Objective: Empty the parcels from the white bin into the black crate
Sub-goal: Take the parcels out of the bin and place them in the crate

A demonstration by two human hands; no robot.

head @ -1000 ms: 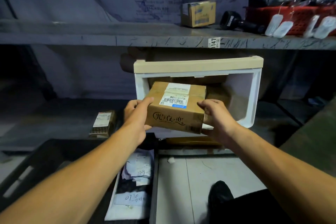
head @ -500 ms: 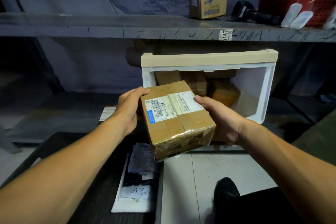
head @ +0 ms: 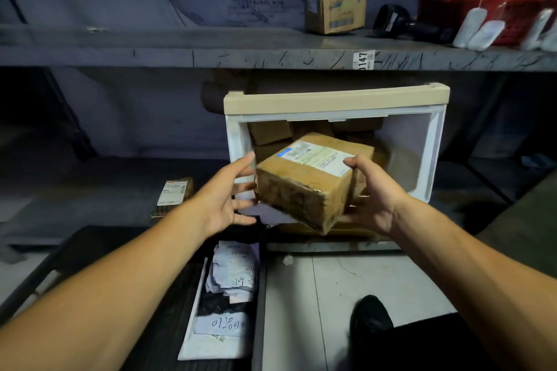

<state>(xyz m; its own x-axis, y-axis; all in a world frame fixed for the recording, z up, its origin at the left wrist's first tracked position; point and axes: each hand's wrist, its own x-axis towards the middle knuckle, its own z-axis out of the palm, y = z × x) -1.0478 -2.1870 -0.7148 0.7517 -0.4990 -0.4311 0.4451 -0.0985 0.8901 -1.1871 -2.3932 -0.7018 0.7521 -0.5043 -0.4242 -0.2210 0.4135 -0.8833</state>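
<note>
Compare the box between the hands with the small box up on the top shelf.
The held box is tilted in mid-air before the white bin; the shelf box stands level. The held box looks larger and scuffed, with a white shipping label; the shelf box shows blue print. Both are brown cardboard.

Your hands (head: pixel 229 199) flank a tilted parcel (head: pixel 310 181) that blocks most of the white bin (head: pixel 434 156) mouth, leaving you only an open pocket at its right, with more boxes (head: pixel 271 132) packed at the far left inside. The upper shelf (head: pixel 211 54) edge overhangs the bin from above. Near left, the black crate (head: pixel 168 295) lies open below, with papers (head: pixel 235 274) heaped along its right side.
</note>
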